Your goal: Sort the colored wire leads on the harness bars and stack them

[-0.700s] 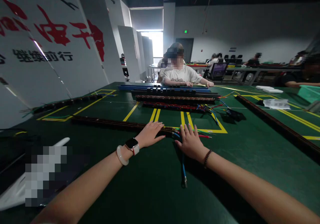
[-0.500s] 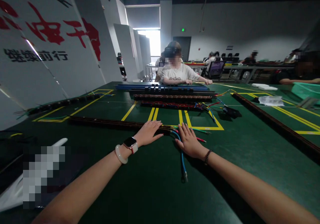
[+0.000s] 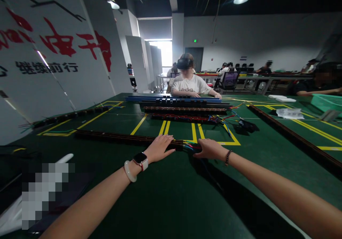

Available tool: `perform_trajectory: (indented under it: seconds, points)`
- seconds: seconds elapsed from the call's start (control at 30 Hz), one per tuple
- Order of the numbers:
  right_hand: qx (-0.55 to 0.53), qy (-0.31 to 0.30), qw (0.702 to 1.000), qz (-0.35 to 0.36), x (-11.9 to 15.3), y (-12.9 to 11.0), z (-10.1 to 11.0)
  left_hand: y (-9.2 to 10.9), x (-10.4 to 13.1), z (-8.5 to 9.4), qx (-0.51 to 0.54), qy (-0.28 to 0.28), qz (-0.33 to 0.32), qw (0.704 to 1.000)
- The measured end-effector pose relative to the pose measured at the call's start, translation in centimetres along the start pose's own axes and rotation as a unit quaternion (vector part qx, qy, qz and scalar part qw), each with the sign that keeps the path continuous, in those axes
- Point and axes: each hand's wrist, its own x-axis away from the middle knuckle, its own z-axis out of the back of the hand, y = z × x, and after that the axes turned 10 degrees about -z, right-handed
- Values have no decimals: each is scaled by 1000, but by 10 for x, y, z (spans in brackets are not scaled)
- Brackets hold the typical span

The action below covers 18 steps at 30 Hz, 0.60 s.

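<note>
A long dark bundle [image 3: 114, 136], its surface brownish with thin lines along it, lies across the green table in front of me. My left hand [image 3: 160, 148] rests on it near its right end, fingers stretched over the far side and thumb apart on the near side. Coloured wires [image 3: 188, 146], blue, green and red among them, come out of that end. Around these wires my right hand [image 3: 211, 149] is closed, its fingertips partly hidden. A blurred blue wire [image 3: 210, 173] trails below my right hand.
Beyond the bundle lie a red-wired harness [image 3: 181, 118], a brown strip [image 3: 184, 109] and a blue rail [image 3: 149, 99]. Another long bundle [image 3: 294, 137] slants along the right. A person [image 3: 191, 84] sits opposite. A green basket [image 3: 326, 102] stands far right.
My right hand has gone from lying flat and spread beside the wires to closing around them. The blue wire's loose end has swung right. My left hand stays on the bundle.
</note>
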Motion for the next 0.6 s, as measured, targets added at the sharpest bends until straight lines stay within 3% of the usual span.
perform_trajectory:
  seconds: [0.13,0.3,0.37,0.47,0.5,0.53,0.6]
  points:
    - [-136,-161,977,-41,-10,10,2,0,0,1,9,-2,5,1000]
    - [-268,-237,933,-28,-20,18,-2,2,0,1,14,3,6,1000]
    - [-324,-291,899,-30,-20,19,-4,2,0,1,5,0,5,1000]
    - [-419,-393,818,-39,-17,20,-6,0,-1,-1,-14,-11,3,1000]
    - [-435,-405,803,-41,-15,20,-6,-1,-1,-2,-18,-15,4,1000]
    - [-436,-402,804,-41,-13,20,-5,-1,-1,-2,-20,-17,4,1000]
    - [-400,-362,841,-38,-8,19,-3,1,-1,0,-23,-12,1,1000]
